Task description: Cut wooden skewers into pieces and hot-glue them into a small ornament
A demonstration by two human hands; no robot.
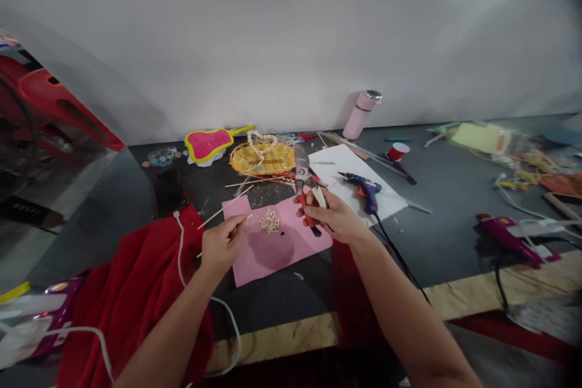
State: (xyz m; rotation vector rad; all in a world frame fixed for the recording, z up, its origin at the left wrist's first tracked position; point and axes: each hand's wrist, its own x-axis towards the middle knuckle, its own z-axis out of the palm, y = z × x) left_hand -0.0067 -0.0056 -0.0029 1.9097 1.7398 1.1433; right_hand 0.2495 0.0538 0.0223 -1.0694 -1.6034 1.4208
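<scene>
Stick (249, 216) pinched in our left hand (222, 245) and red-handled cutters (302, 177) grasped in our right hand (335, 217), we face a pink sheet (248, 267) bearing piled short pieces (269, 222), with a yellow basket (282, 160) beyond it and a pink bottle (361, 115) farther back on the surface (268, 308).

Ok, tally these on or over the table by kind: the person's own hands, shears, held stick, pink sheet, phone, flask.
Hands: 2 (left hand, right hand)
Shears: 1
Held stick: 1
Pink sheet: 1
Phone: 1
Flask: 1
Total: 7
</scene>
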